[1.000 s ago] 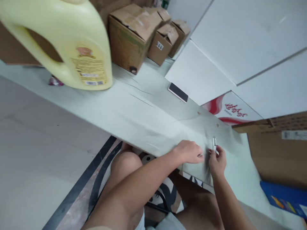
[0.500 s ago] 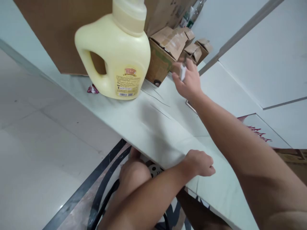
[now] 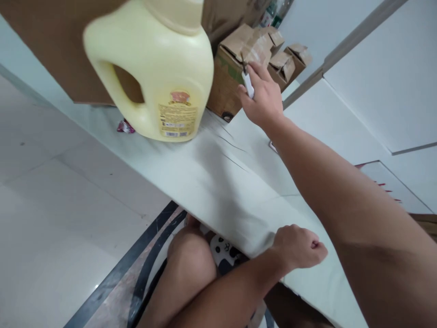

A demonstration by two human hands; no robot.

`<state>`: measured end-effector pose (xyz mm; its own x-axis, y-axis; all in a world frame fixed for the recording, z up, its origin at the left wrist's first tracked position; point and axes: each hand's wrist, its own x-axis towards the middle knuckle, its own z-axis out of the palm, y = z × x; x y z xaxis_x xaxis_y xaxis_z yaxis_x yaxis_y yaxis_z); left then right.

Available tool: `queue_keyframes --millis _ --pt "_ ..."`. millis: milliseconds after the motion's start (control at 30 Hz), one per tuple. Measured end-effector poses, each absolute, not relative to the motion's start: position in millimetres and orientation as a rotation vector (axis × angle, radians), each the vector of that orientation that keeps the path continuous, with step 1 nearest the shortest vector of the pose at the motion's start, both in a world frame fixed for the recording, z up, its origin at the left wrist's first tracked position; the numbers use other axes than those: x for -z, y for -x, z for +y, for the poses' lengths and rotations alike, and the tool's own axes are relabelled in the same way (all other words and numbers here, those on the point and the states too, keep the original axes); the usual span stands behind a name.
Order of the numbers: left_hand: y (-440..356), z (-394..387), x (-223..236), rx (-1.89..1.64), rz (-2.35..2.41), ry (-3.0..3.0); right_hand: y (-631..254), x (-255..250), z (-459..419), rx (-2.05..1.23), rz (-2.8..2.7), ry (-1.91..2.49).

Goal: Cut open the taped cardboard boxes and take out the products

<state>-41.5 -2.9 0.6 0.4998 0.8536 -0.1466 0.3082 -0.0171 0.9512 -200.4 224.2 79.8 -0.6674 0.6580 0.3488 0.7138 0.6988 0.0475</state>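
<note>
My right hand [image 3: 262, 95] is raised over the pale tabletop [image 3: 235, 200], beside the cardboard boxes. It grips a small white-handled tool [image 3: 248, 84] with a thin dark tip that points up and away; its exact kind does not show. Low over the front part of the tabletop, my left hand [image 3: 300, 246] is closed in a fist, and what its fingers hold, if anything, is hidden. A large pale yellow detergent bottle [image 3: 177, 68] with a handle stands upright to the left of my right hand. Thin dark strands [image 3: 232, 145] lie on the tabletop between bottle and hands.
Several taped cardboard boxes [image 3: 225, 77] stand behind my right hand, with plastic bottles [image 3: 275, 13] farther back. A big brown carton [image 3: 64, 50] is behind the detergent bottle. A small purple wrapper [image 3: 125, 126] lies beside the bottle's base. My knee [image 3: 191, 255] is below the table edge.
My right hand has shifted a little left and up with the tool, whose tip now shows more plainly. My left fist has moved slightly right and down. The whole view has shifted slightly.
</note>
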Motion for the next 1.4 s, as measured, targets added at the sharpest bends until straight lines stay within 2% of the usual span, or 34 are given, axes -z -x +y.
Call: queue_keyframes --millis 100,200,333,400,467,533,600,700,767,1000,1233,1300,1400 --pt "35 -12 1 -0.747 1.115 -1.504 178 -93 211 0.272 -2.619 1.175" --pt "46 -8 -2 -1.076 1.160 -1.471 123 -100 194 0.171 -2.618 1.103" --pt "85 4 -12 -1.878 1.384 -1.357 3 -90 135 0.036 -2.539 0.883" --pt "107 7 -18 -2.304 1.399 -1.305 -60 -75 88 0.004 -2.391 0.948" --pt "121 7 -23 -2.555 1.393 -1.214 -112 -55 42 0.059 -1.977 1.156" --pt "124 8 -24 -2.480 1.372 -1.274 -146 -32 5 -0.106 -1.469 1.247" --pt "117 11 -19 -2.167 1.254 -1.467 -161 -11 -17 -0.234 -1.099 1.235" --pt "99 19 -5 -1.699 0.942 -1.634 -167 6 -25 -0.259 -0.821 1.139" --pt "91 26 1 -1.539 0.790 -1.600 -173 8 -23 -0.258 -0.779 1.092" --pt "78 39 -10 -1.465 0.687 -1.505 -202 5 -44 -0.352 -0.928 1.310" --pt "54 47 -18 -1.344 0.552 -1.423 -216 4 -53 -0.474 -0.903 1.086" --pt "50 51 -17 -1.271 0.492 -1.388 -220 -3 -52 -0.429 -0.891 1.135" --pt "44 52 -12 -1.260 0.434 -1.400 -232 -19 -59 -0.189 -0.729 1.301"
